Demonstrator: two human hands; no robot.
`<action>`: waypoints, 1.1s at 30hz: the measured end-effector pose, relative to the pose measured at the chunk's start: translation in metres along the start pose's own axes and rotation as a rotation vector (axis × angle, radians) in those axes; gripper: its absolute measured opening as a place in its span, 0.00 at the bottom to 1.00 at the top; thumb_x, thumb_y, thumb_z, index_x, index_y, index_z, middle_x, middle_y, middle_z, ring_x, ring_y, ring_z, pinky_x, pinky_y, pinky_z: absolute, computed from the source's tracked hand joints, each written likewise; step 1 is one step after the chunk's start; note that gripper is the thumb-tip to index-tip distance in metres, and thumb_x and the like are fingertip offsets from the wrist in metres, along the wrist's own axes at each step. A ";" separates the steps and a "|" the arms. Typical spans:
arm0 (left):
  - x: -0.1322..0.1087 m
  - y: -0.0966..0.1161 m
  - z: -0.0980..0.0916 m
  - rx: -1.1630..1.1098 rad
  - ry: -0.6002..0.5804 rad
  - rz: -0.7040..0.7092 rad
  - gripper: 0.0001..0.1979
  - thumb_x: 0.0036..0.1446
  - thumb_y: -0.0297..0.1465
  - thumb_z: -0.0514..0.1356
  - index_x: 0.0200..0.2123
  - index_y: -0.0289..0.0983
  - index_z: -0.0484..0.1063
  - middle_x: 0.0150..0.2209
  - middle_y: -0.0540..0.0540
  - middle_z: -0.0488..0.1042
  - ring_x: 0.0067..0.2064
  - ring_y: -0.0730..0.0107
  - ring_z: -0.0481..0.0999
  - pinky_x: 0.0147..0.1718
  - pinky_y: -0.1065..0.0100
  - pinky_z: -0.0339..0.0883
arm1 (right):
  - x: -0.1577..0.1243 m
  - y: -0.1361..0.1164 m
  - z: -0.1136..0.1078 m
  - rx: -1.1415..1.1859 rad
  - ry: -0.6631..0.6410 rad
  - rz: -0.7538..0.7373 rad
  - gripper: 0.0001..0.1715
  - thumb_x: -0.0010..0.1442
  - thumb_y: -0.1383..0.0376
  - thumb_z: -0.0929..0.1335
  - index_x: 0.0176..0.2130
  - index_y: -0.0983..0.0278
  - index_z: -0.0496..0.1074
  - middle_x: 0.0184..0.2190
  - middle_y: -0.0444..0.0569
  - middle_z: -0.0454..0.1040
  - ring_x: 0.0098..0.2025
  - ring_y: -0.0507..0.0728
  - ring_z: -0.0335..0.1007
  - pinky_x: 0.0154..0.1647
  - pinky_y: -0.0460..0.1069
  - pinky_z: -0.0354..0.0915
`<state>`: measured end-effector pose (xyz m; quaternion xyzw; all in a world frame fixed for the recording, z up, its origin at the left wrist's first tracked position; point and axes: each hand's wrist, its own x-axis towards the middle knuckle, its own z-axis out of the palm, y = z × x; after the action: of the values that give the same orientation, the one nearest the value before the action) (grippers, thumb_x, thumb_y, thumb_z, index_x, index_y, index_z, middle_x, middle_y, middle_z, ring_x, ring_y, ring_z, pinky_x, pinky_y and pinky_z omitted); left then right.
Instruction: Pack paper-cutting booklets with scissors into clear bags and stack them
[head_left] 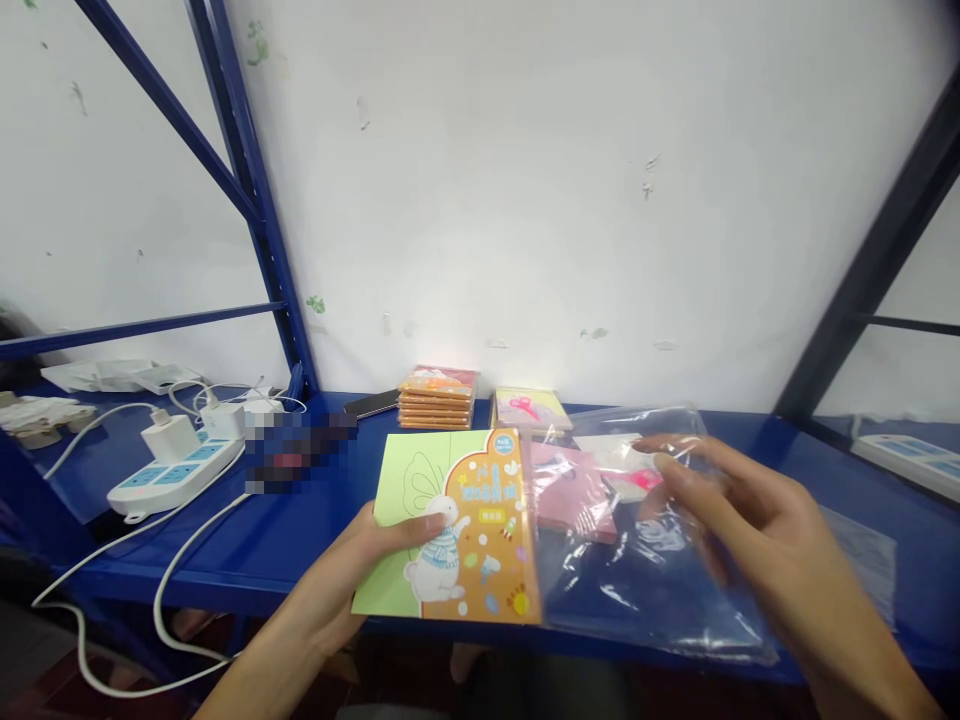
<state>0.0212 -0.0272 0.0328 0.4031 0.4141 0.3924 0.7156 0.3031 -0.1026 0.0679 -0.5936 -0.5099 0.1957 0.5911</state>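
**Left hand (pixel 322 590) holds a rabbit craft booklet (pixel 457 525) against a clear plastic bag (pixel 645 570), above the blue shelf (pixel 255 570).**
Left grip is clamped on the booklet's edge; the right hand's (pixel 750 510) blurred fingers (pixel 679 462) overlap the bag, grip unclear. A pixelated patch (pixel 296 450) hides something on the shelf.

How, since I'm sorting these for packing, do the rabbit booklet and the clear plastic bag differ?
The rabbit booklet is opaque, printed orange and pale green, while the clear plastic bag is see-through, showing pink paper inside. The booklet looks flat with straight edges; the bag is glossy and crinkled. The booklet is gripped by the left hand; the bag lies under the right hand. Both sit side by side over the blue shelf.
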 end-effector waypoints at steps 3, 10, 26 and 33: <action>-0.001 0.000 0.002 0.010 0.008 -0.005 0.32 0.44 0.34 0.77 0.53 0.30 0.76 0.41 0.34 0.84 0.41 0.46 0.85 0.39 0.58 0.79 | 0.001 0.002 -0.001 0.004 0.007 -0.043 0.22 0.59 0.45 0.71 0.44 0.56 0.78 0.12 0.38 0.61 0.15 0.51 0.54 0.16 0.48 0.53; -0.001 0.001 0.001 -0.033 -0.040 -0.047 0.33 0.44 0.32 0.76 0.55 0.31 0.76 0.39 0.36 0.85 0.36 0.52 0.85 0.40 0.60 0.78 | 0.003 0.005 -0.001 -0.017 -0.034 -0.022 0.24 0.60 0.45 0.70 0.48 0.56 0.78 0.12 0.37 0.59 0.15 0.52 0.55 0.16 0.48 0.53; -0.006 0.000 0.007 0.027 -0.004 0.091 0.32 0.46 0.33 0.76 0.55 0.32 0.76 0.44 0.33 0.84 0.40 0.45 0.85 0.39 0.56 0.80 | 0.007 0.009 0.019 -0.113 -0.140 0.024 0.26 0.63 0.43 0.67 0.48 0.60 0.76 0.12 0.36 0.61 0.14 0.53 0.59 0.17 0.47 0.57; -0.014 0.010 0.014 0.261 0.238 0.375 0.26 0.42 0.37 0.77 0.46 0.34 0.82 0.47 0.38 0.83 0.48 0.44 0.83 0.46 0.57 0.79 | 0.012 0.030 0.025 -0.533 0.013 -0.153 0.37 0.62 0.39 0.66 0.60 0.56 0.67 0.43 0.53 0.82 0.37 0.66 0.79 0.36 0.58 0.70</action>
<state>0.0269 -0.0397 0.0506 0.5129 0.4606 0.5062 0.5183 0.2985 -0.0735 0.0399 -0.6893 -0.5829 0.0058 0.4301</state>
